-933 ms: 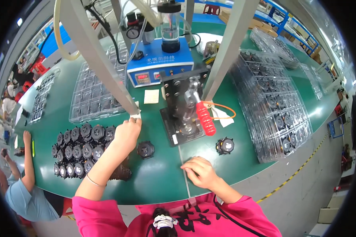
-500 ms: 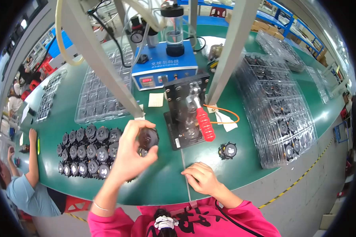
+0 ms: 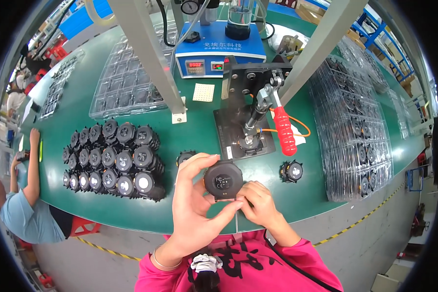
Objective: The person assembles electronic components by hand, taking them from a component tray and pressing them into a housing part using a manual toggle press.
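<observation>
In front of me, my left hand [image 3: 194,204] grips a round black watch case [image 3: 223,180] between thumb and fingers, its back with pale markings facing up. My right hand [image 3: 259,204] is at the case's lower right edge, fingers curled together; what lies between its fingertips is hidden. Just beyond stands a black toggle-clamp fixture [image 3: 250,87] with a red handle [image 3: 284,131]. Another watch case [image 3: 250,142] sits on its base under the press rod. Partly behind my left fingers lies one more case [image 3: 185,156], and a single case [image 3: 292,171] rests right of the fixture.
Stacked black watch cases [image 3: 113,158] stand in rows at the left. Clear plastic trays [image 3: 350,146] are piled at the right, others [image 3: 126,90] at the back left. Behind the fixture is a blue tester [image 3: 219,51] between metal posts. A co-worker [image 3: 29,209] sits far left.
My left hand has moved right and nearer my body with the watch case, whose marked back now faces up. My right hand has come up against it. The whole view has shifted.
</observation>
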Motion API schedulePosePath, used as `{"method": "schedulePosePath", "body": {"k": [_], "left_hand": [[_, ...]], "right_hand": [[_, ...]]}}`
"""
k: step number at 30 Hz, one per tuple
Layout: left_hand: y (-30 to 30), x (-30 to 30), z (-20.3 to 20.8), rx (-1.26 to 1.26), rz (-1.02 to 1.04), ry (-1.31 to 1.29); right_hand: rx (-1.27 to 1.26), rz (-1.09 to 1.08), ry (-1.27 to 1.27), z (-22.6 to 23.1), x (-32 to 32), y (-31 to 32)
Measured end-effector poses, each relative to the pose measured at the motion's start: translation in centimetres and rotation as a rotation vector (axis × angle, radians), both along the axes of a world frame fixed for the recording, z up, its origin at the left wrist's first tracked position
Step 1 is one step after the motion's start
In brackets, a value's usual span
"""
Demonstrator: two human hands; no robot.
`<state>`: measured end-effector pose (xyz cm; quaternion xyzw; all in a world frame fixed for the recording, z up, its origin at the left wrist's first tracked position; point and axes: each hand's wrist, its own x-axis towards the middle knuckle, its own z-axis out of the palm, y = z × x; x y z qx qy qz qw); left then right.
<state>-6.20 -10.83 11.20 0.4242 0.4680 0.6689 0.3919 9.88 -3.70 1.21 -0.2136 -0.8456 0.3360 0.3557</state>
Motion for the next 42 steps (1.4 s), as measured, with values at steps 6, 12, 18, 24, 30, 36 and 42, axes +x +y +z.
{"method": "schedulePosePath", "body": {"k": [6, 12, 18, 24, 30, 36, 42], "left_hand": [[0.0, 0.0, -0.5, 0.021, 0.025, 0.06], [0.4, -0.7, -0.9, -0.05, -0.089, -0.142], [0.9, -0.6, -2.6, 0.041, -0.38, -1.098], [1.1, -0.9, -2.0, -0.005, -0.368, -0.967], [1.3, -0.8, -2.3, 0.059, -0.381, -1.032], [1.5, -1.4, -5.0, 0.027, -0.319, -0.728], [0.1, -0.7, -9.9, -0.164, 0.138, 0.99]], "right_hand": [[0.005, 0.001, -0.031, -0.1, 0.1, 0.0], [-0.01, -0.012, -0.045, -0.5, 0.2, 0.0], [-0.011, -0.008, -0.05, -0.2, -0.1, 0.0], [-0.005, -0.017, -0.058, 0.0, -0.1, 0.0], [-0.008, -0.016, -0.058, -0.2, -0.2, 0.2], [-0.013, -0.01, -0.047, -0.3, 0.0, 0.0], [-0.258, -0.17, 0.23, -0.2, -0.1, -0.4]]}}
